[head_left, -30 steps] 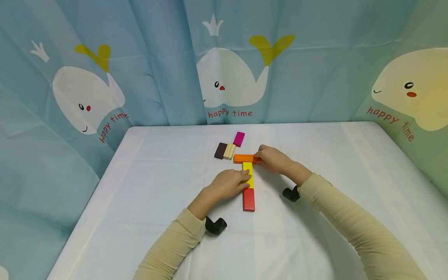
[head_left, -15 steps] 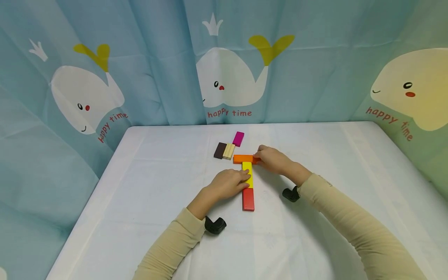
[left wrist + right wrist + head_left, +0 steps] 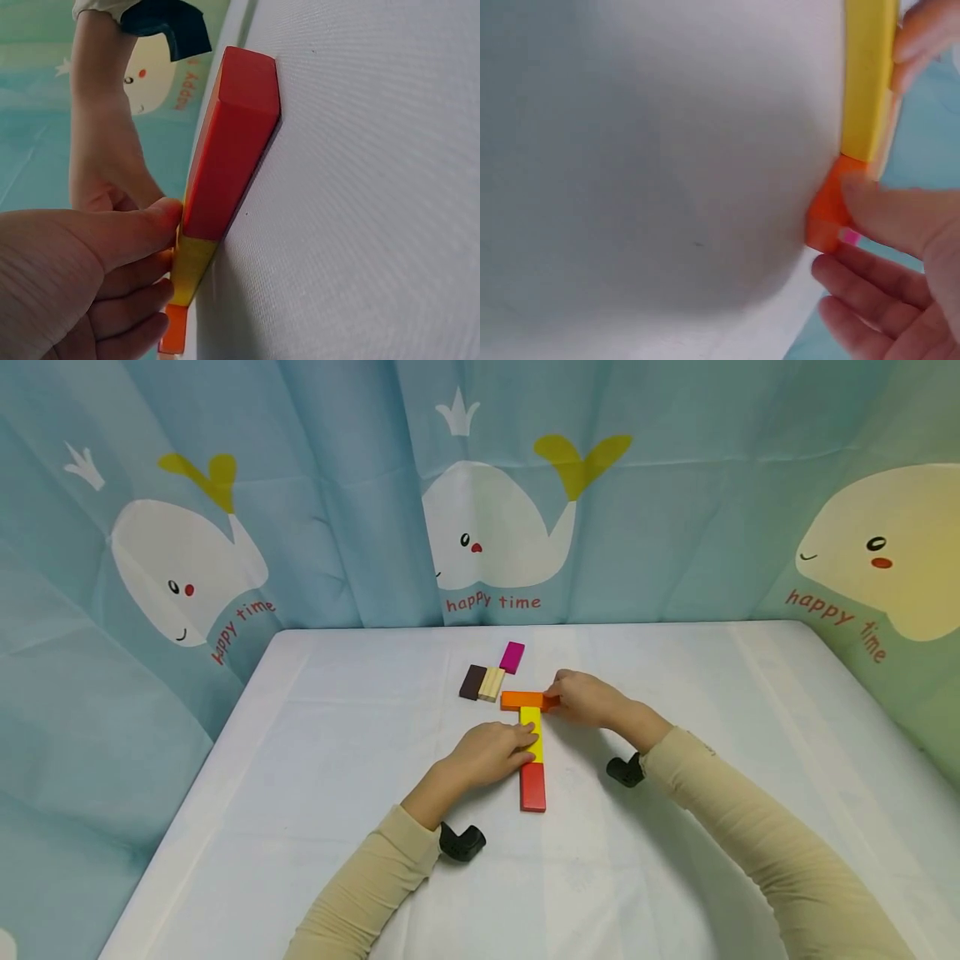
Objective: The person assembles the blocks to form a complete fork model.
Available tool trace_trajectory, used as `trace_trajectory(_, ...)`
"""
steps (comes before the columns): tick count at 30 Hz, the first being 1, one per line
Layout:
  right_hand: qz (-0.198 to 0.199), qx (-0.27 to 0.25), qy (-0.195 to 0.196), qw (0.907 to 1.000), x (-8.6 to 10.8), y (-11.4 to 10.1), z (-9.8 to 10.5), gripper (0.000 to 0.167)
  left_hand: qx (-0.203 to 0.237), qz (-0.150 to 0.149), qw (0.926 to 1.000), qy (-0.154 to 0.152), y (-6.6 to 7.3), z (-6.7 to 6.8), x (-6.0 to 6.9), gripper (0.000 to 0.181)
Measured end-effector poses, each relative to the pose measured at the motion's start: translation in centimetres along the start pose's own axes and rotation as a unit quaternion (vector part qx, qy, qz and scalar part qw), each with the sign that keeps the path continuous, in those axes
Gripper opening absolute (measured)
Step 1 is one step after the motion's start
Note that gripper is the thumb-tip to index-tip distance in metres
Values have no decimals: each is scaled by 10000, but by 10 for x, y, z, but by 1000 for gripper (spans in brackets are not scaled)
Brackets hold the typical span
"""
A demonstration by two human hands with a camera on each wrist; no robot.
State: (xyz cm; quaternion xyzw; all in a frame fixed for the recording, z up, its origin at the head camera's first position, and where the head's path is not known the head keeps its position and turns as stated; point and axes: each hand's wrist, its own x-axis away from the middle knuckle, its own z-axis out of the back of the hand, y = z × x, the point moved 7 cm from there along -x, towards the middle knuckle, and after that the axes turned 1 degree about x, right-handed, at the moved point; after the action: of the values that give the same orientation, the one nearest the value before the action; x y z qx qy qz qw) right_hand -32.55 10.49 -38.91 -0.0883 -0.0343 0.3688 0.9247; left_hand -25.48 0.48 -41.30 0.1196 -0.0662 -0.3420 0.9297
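In the head view, a yellow block (image 3: 531,720) lies lengthwise between a red block (image 3: 533,788) at its near end and an orange block (image 3: 521,700) set crosswise at its far end. The three meet in a T shape on the table. The left hand (image 3: 491,752) rests its fingertips and thumb on top of the yellow block, the thumb close to the red joint. With thumb and fingers, the right hand (image 3: 588,700) pinches the right end of the orange block, as the right wrist view also shows. The hands cover parts of the yellow and orange blocks.
Beyond the orange block lie a dark brown block (image 3: 472,682), pale wooden pieces (image 3: 491,684) side by side, and a magenta block (image 3: 512,657). Black wrist devices (image 3: 462,843) hang under both forearms. A blue whale-print curtain (image 3: 337,527) stands behind the white table (image 3: 322,760).
The right wrist and forearm have risen very slightly in the last half second. Both hands stay at the same blocks, and the blocks keep their places.
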Motion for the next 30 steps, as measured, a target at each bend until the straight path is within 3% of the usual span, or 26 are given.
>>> trace_trajectory(6, -277, -334, -182, 9989, -7, 7, 4, 21, -55, 1, 10000, -23, 1, 2, 0, 41)
trace_trajectory(10, -511, -471, -27, 9976, -14, 15, 7, 24, -38, 51, 10000, -26, 0, 4, -2, 43)
trace_trajectory(14, -589, -574, 105, 9966, -23, 21, 7, 28, 10, 114, 9998, 176, -3, 8, -5, 48)
trace_trajectory(17, -620, -611, 173, 9961, -31, 25, 3, 30, 64, 117, 9995, 284, -5, 9, -8, 53)
trace_trajectory(30, -435, -484, 441, 9969, -59, 24, -7, 31, 51, 158, 9996, 239, -11, -1, -16, 57)
